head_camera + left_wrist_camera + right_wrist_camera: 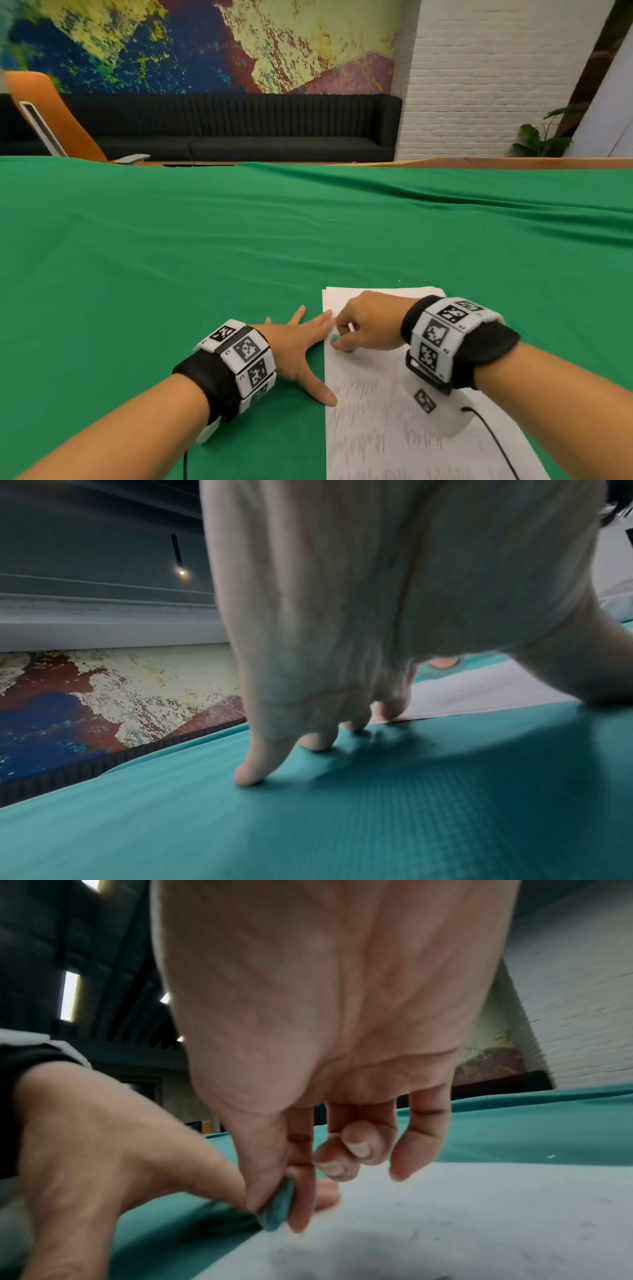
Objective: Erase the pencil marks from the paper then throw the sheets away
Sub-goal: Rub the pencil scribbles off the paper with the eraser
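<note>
The right hand [368, 325] pinches a small teal-green rubber eraser [276, 1211] between thumb and forefinger, its lower edge down on the white sheet of paper with grey pencil scribbles [394, 428]; the other three fingers [356, 1146] curl loosely above the page and touch nothing. The wrist is raised, so the hand comes at the sheet steeply from above.

The left hand [294, 346] lies spread and flat, palm down. Its thumb [320, 390] and forefinger tip rest on the paper's left edge, while the remaining fingertips [316, 741] press the green cloth covering the desk [171, 257] just beside it.

The step in hand looks to be rubbing out marks near the upper left of the page. The far part of the sheet seems mostly clean, while rows of scribble fill the near half, so much erasing likely remains. At least one more sheet edge shows beneath the top one at the far end.

To do this well, short strokes running away from the anchoring hand would keep the paper taut rather than buckling it. The cloth underneath is soft and wrinkled, so light pressure is probably safer; bearing down hard could crease or tear the sheet. Shifting the left hand down alongside the eraser as work moves nearer would keep the page pinned close to the rubbing.
</note>
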